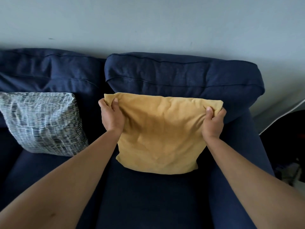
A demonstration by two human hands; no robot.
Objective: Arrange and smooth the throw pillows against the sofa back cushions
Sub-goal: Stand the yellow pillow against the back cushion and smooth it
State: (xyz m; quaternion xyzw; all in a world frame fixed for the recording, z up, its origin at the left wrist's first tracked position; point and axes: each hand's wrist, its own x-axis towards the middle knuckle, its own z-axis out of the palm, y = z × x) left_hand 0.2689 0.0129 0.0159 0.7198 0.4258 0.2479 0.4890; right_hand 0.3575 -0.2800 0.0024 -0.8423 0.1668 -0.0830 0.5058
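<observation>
Plain mustard yellow on the throw pillow (160,134), with no pattern. Dark navy blue on the sofa (181,75) behind and under it. Left of the yellow pillow, small black and white broken stripes on the second pillow (41,123); pale grey-blue on the wall (148,22) above.

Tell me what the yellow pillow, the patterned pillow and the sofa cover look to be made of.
Yellow pillow: soft matte cloth, maybe velvet or suede-like; it bunches under both hands' grip.
Patterned pillow: woven cloth by the look, with white and dark dashes.
Sofa back cushion: navy woven upholstery with a slight heathered grain, piped seams.
</observation>
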